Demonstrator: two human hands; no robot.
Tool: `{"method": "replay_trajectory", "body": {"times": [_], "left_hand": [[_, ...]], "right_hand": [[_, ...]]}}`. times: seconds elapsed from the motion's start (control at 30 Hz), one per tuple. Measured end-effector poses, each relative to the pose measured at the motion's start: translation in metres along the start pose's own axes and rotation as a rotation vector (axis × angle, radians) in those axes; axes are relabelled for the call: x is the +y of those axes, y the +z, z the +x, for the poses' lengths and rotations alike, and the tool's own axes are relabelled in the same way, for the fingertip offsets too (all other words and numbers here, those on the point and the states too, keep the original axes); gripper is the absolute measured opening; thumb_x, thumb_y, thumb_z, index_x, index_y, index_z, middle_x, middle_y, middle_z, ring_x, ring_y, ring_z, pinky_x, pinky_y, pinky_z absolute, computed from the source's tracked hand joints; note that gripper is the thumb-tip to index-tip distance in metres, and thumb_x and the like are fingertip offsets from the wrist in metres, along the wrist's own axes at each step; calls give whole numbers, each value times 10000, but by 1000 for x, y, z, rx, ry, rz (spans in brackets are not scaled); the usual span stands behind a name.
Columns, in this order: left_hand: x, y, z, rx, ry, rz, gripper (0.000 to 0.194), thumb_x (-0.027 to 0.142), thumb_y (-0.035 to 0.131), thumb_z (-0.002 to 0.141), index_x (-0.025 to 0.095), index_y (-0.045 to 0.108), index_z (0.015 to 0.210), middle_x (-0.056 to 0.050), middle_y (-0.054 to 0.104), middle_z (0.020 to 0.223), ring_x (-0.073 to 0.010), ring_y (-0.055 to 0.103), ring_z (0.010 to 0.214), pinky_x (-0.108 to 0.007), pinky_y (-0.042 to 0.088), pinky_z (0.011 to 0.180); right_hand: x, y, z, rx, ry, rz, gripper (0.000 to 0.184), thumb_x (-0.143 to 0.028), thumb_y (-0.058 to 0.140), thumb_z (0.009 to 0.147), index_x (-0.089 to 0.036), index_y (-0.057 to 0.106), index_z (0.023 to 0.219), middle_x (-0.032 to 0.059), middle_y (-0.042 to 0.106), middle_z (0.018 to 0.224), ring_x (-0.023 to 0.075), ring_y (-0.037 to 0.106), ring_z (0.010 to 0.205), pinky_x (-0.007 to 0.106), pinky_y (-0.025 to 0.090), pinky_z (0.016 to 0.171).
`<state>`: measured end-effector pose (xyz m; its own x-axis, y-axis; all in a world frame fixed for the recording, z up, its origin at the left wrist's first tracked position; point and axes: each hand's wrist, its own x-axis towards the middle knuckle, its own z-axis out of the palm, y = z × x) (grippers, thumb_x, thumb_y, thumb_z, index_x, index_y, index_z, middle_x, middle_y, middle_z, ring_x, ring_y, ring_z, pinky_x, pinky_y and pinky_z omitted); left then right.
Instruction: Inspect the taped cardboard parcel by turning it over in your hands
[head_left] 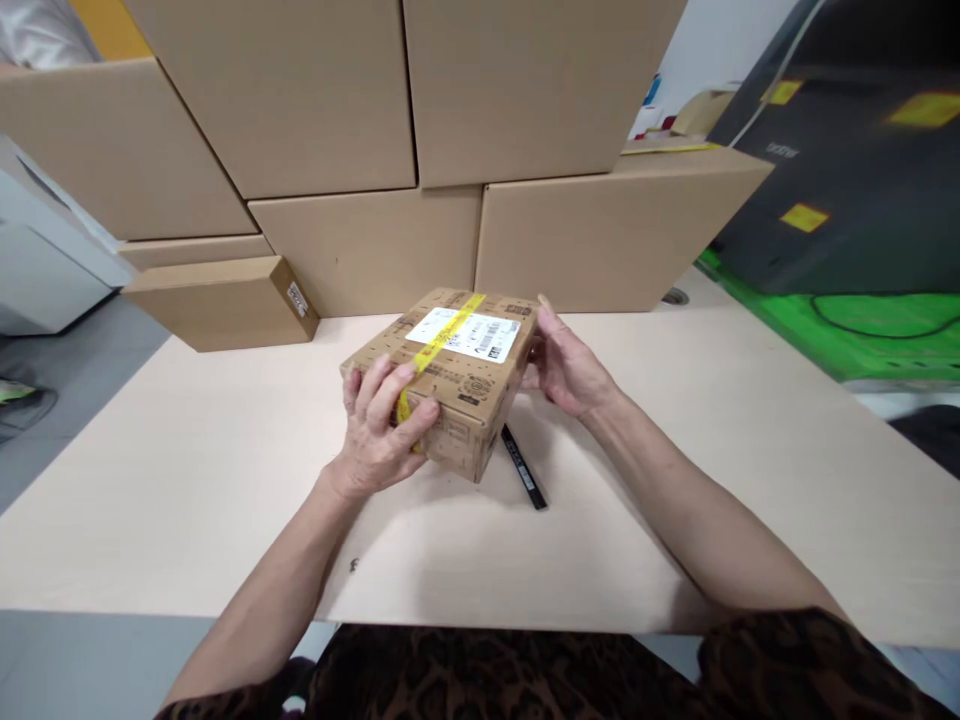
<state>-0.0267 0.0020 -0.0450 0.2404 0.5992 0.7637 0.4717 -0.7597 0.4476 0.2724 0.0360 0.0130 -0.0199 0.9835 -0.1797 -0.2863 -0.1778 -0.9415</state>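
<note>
A small printed cardboard box (480, 385) with a white label and a strip of yellow tape sits tilted on the pale table (187, 500). My left hand (379, 425) grips its near left corner, fingers over the yellow tape. My right hand (566, 365) holds the box's far right side, fingers pressed on the edge. A black pen (523, 468) lies on the table just under and to the right of the box.
Large plain cardboard boxes (375, 240) are stacked along the table's back edge, with a flatter one (221, 300) at the left. A dark machine (847, 170) and a green mat (862, 330) stand at the right. A white appliance (45, 270) is at the far left.
</note>
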Motion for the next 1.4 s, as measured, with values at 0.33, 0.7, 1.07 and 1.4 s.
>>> {"method": "replay_trajectory", "body": {"times": [0.33,0.7,1.07,1.4], "left_hand": [[2,13,-16,-45,8,69,529,693,1021,436,422,834,850,-14,738,1237,-453,488,1439,-671,-100,1358],[39,23,11,88,-446,-447,1187,768,769,840,426,81,1745,-113,122,1850,-418,78,1727,-650,314,1322],[47,11,32,106,-944,-1039,848,531,989,652,237,664,1377,-110,813,1264,-381,749,1269,-521,638,1086],[36,12,26,161,-625,-781,922,430,1010,624,255,596,1429,-115,738,1375,-349,643,1415,-491,517,1201]], "right_hand": [[10,11,2,77,-35,202,352,-439,892,622,-264,726,879,23,825,892,305,786,936,481,678,781],[14,21,-7,180,-319,166,528,-525,827,704,-310,573,1114,59,726,1332,341,663,1344,560,611,1034],[20,10,-12,76,-642,-184,809,-683,691,825,-451,413,1548,55,596,1422,362,564,1407,597,496,1183],[7,19,-12,-104,-387,-8,785,-800,676,835,-466,495,1522,1,605,1594,339,517,1530,597,552,1144]]}}
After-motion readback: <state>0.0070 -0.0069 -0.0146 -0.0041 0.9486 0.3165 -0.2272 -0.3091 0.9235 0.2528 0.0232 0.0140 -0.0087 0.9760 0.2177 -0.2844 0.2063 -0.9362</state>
